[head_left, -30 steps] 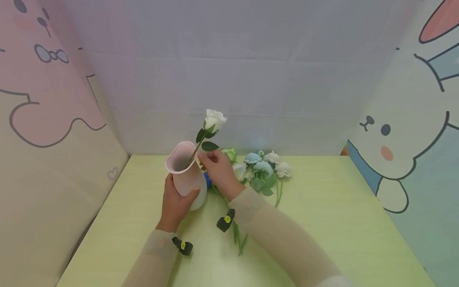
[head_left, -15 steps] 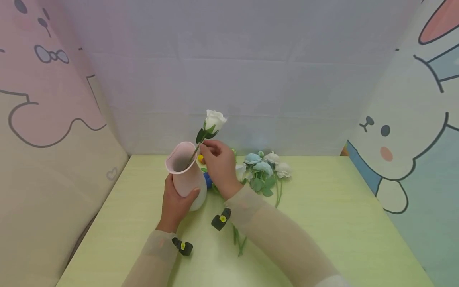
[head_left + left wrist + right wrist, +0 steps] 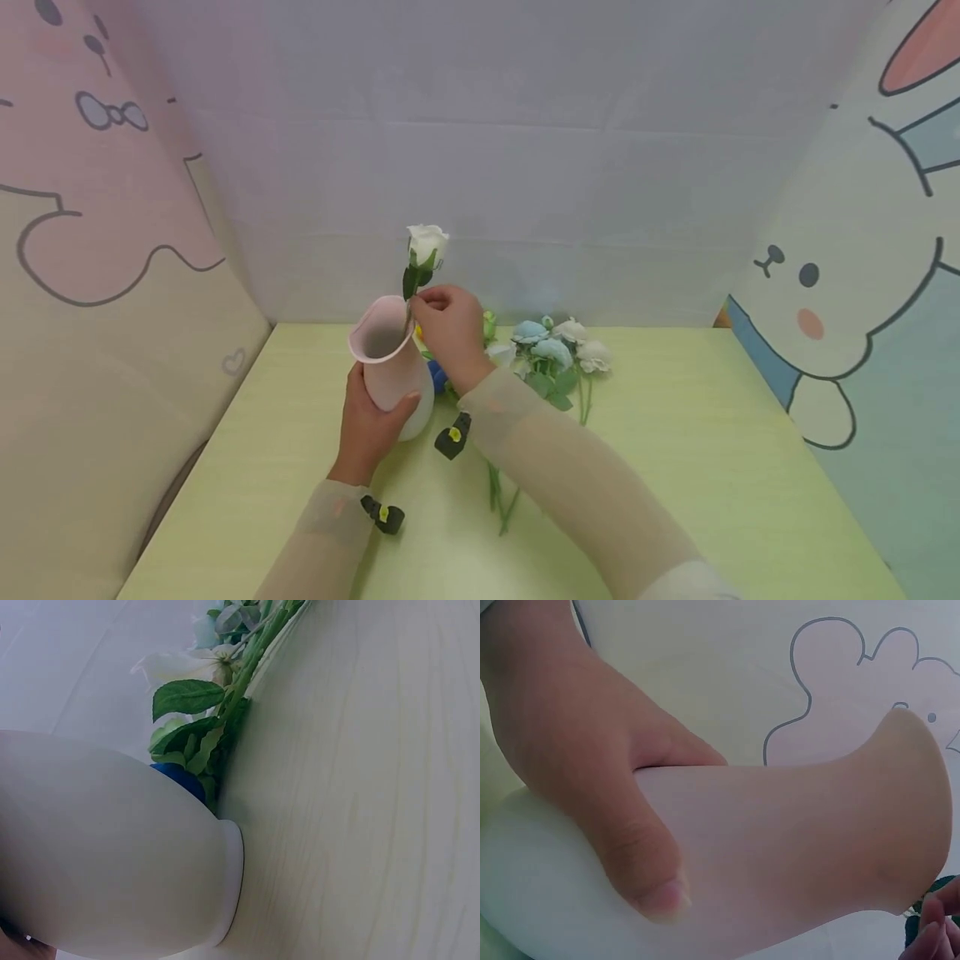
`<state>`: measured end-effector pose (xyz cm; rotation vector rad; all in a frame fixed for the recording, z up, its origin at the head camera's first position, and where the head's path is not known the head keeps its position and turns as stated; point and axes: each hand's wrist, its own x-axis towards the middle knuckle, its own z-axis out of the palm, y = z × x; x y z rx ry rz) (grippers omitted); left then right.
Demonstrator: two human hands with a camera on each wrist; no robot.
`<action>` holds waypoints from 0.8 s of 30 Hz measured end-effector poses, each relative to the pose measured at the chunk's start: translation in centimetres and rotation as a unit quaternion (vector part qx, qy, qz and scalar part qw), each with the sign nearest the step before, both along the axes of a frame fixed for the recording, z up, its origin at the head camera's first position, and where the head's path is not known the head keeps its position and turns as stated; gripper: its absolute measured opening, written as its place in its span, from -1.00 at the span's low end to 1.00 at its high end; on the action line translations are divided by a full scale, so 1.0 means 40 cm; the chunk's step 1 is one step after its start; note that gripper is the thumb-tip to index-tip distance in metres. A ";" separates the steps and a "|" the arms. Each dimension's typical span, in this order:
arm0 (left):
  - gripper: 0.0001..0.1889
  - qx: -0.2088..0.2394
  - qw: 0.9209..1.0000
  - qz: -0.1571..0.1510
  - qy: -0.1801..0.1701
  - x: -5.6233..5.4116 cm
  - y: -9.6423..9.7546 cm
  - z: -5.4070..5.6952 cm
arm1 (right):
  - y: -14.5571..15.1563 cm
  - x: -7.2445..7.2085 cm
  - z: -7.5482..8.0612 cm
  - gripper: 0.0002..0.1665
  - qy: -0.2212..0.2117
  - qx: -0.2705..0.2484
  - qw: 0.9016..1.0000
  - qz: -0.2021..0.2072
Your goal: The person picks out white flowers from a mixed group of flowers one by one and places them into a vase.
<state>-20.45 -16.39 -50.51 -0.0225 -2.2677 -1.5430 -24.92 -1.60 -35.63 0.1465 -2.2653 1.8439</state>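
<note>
Taking the vase (image 3: 397,382) as the clock's centre in the head view, a blue flower (image 3: 436,377) sits just beside it at 3 o'clock. Farther out that way lie pale blue blooms (image 3: 552,353) and white blooms (image 3: 594,357); a green bud (image 3: 489,323) shows at 2. The right sleeve (image 3: 562,467) crosses from 4, hiding part of the heap; loose stems (image 3: 511,510) run out beyond it over the counter (image 3: 712,467). A pale sheet (image 3: 487,183) rises at 12.

The left hand (image 3: 369,425) has its grip wrapped around the vase. The right hand (image 3: 453,329), at 2, pinches the stem of the rose (image 3: 427,244), which passes into the vase's mouth; its lower end is hidden.

Half a second ago the rose leaned towards 1; now it stands nearer 12, and the right hand has shifted towards 9 with it.
</note>
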 end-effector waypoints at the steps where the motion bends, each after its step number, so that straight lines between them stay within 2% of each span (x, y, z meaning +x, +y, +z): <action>1: 0.05 0.000 1.000 -0.001 -0.001 0.000 0.000 0.000 | -0.002 -0.001 0.000 -0.83 0.001 0.010 1.000 0.001; 12: 0.03 -0.004 1.000 -0.004 0.009 -0.002 -0.001 -0.003 | -0.008 0.006 -0.002 -0.89 0.034 0.115 0.992 0.044; 24: 0.05 -0.009 1.000 -0.002 0.001 -0.001 -0.002 0.000 | 0.014 0.015 -0.012 -0.87 0.018 0.100 0.994 0.047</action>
